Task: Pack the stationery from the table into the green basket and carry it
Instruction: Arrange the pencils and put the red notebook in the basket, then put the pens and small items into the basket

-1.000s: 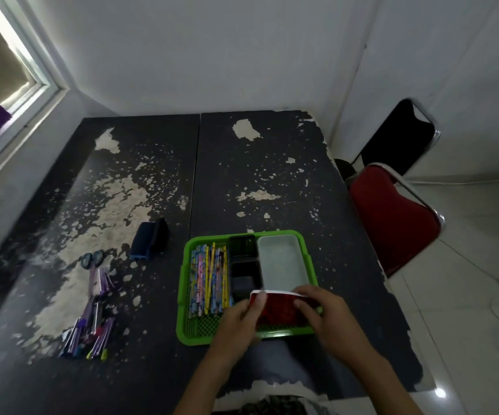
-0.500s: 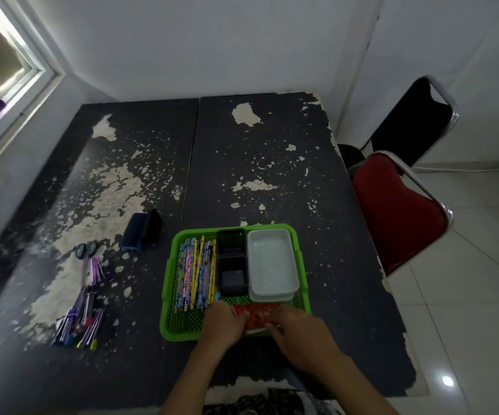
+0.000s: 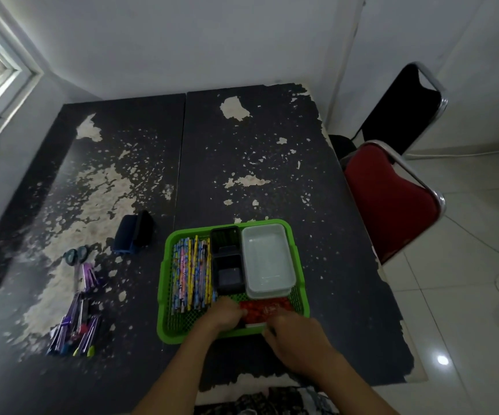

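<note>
Low in the frame, a red patterned box [image 3: 264, 311] is held by both hands inside the green basket [image 3: 164, 295], at its near right corner. The left hand [image 3: 224, 314] and right hand [image 3: 296, 339] have fingers curled on its edges. Pencils [image 3: 193, 272], black trays [image 3: 227, 262] and a white container [image 3: 267, 260] lie behind it; pens [image 3: 76, 330] remain at lower left on the table [image 3: 272, 175].

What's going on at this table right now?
A person is packing stationery into a green basket. Both hands, left and right, are setting a red box into its near end. Pencils, a black tray and a white tub are already inside. Pens, scissors and a dark blue case lie on the table to the left.
</note>
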A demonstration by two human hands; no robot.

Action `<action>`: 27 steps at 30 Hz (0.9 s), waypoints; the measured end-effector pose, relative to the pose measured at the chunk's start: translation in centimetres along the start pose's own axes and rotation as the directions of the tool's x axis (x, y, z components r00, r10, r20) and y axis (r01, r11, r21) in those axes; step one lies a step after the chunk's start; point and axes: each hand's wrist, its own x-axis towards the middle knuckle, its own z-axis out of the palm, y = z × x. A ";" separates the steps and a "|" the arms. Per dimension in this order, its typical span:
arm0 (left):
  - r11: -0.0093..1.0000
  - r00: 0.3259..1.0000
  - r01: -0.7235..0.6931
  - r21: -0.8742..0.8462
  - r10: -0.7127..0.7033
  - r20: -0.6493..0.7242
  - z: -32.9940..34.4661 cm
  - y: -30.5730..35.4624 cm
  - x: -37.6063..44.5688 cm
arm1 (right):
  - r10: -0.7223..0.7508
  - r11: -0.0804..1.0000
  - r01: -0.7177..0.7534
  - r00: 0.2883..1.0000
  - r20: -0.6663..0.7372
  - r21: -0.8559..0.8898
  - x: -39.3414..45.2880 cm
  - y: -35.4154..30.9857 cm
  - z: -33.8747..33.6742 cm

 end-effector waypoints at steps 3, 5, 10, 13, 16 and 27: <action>0.997 0.997 0.018 -0.069 -0.023 -0.072 0.6 0.7 0.1 | 0.049 0.999 -0.049 0.999 0.014 -0.012 -0.3 -0.3 -0.3; 0.998 0.990 -0.015 -0.068 0.005 -0.143 1.2 0.6 -0.2 | 0.071 0.997 -0.070 0.997 0.027 -0.032 -0.5 -0.5 -0.5; 0.981 0.918 -0.193 0.004 0.181 -0.353 0.5 -0.3 -3.9 | 0.139 0.990 -0.138 0.990 0.013 -0.020 -0.9 -0.3 0.3; 0.941 0.844 -0.313 -0.130 0.213 -0.492 -1.6 -3.6 -7.4 | 0.170 0.985 -0.171 0.985 0.019 0.031 -0.2 -1.3 0.3; 0.845 0.800 -0.355 -0.400 0.053 -0.597 -4.8 -9.0 -9.6 | 0.167 0.983 -0.167 0.986 0.012 0.079 1.5 -3.6 -0.3; 0.838 0.701 -0.181 -0.516 -0.258 -0.665 -14.2 -27.9 -7.1 | -0.120 0.968 0.126 0.992 -0.041 0.218 10.2 -19.9 2.0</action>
